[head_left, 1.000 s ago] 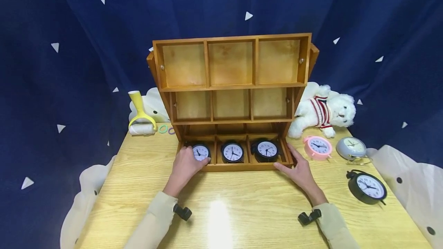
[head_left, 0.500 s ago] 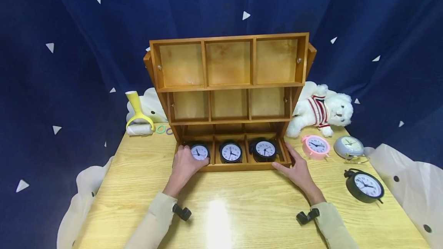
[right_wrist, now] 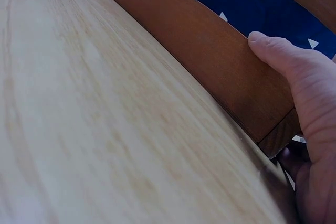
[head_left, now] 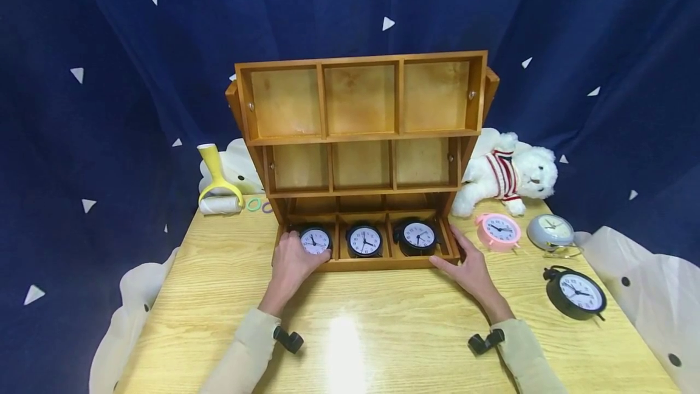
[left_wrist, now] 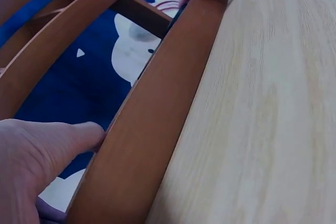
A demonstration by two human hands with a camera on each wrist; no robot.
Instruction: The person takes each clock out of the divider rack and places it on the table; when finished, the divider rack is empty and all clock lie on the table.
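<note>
A three-tier wooden shelf rack (head_left: 377, 264) stands on the table, its tiers split into compartments. In the lowest tier, a black alarm clock sits in each compartment: left clock (head_left: 315, 241), middle clock (head_left: 364, 241), right clock (head_left: 417, 236). My left hand (head_left: 291, 262) grips the left front corner of that tier, thumb against the front board (left_wrist: 152, 108) and fingers mostly hidden at the side. At the opposite corner, my right hand (head_left: 465, 267) holds the rack with its thumb on the front board and its fingers along the right side.
To the right lie a pink alarm clock (head_left: 498, 231), a grey clock (head_left: 550, 231) and another black alarm clock (head_left: 576, 292). A white teddy bear (head_left: 508, 175) lies behind them. A yellow-handled lint roller (head_left: 220, 187) and two small rings (head_left: 254, 203) are at the back left.
The head view has shifted slightly, so everything appears a little further left. Both hands stay at the rack's front corners, and the clocks stay in their compartments.
</note>
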